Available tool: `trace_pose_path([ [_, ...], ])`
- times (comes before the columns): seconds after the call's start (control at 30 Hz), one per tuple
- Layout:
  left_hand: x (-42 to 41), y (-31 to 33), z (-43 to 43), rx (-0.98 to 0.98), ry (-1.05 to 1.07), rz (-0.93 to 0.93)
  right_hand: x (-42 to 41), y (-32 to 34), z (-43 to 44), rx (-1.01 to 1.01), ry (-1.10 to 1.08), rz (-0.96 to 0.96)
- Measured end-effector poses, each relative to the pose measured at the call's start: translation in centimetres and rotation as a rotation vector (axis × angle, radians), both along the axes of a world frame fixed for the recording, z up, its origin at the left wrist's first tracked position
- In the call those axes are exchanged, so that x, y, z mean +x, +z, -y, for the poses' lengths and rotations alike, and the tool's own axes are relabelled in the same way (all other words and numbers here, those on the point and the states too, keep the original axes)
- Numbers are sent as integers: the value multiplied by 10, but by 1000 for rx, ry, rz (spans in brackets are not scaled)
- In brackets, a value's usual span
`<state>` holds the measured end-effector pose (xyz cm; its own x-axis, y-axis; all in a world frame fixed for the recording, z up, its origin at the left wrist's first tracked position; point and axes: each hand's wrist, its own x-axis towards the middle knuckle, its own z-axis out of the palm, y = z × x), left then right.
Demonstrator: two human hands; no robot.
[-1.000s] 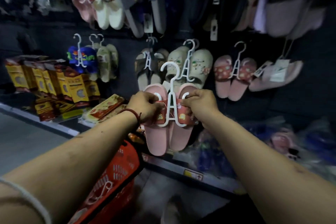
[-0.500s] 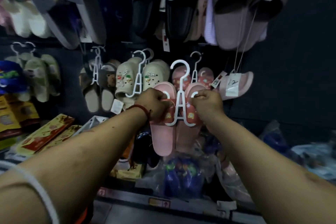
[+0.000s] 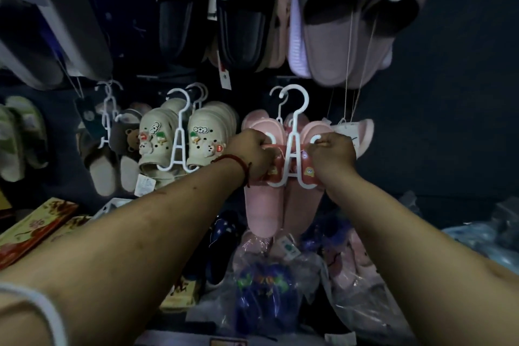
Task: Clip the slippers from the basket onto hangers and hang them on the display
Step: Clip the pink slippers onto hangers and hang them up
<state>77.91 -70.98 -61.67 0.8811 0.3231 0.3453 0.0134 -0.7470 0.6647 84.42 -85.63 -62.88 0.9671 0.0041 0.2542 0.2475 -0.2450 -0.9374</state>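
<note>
A pair of pink slippers (image 3: 261, 211) with red straps hangs on a white plastic hanger (image 3: 293, 132). My left hand (image 3: 251, 153) grips the left slipper's strap, my right hand (image 3: 332, 156) grips the right one. I hold the pair up against the dark display wall (image 3: 449, 93). The hanger's hook stands level with the hook of another pink pair (image 3: 252, 123) hanging right behind it; I cannot tell whether my hook rests on a peg. The basket is out of view.
Beige clogs with charms (image 3: 174, 143) hang to the left, brown bear slippers (image 3: 118, 154) further left. Black (image 3: 241, 25) and mauve slippers (image 3: 348, 42) hang above. Bagged slippers (image 3: 266, 284) lie on the shelf below, flat red-and-yellow boxes (image 3: 36, 227) at the left.
Both hands carried the pink pair on its hanger to the right and up toward the wall, until it stands in front of the hanging pink pair. The red basket dropped out of view.
</note>
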Motion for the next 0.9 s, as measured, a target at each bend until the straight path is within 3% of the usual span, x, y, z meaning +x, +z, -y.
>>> trace_pose_path([
  [0.27, 42, -11, -25, -33, 42, -78, 34, -6, -22, -124, 24, 29],
  [0.5, 101, -18, -59, 65, 106, -168, 95, -19, -59, -126, 4, 17],
  [0.9, 172, -38, -78, 99, 197, -69, 158, -30, -98, -323, -140, 91],
])
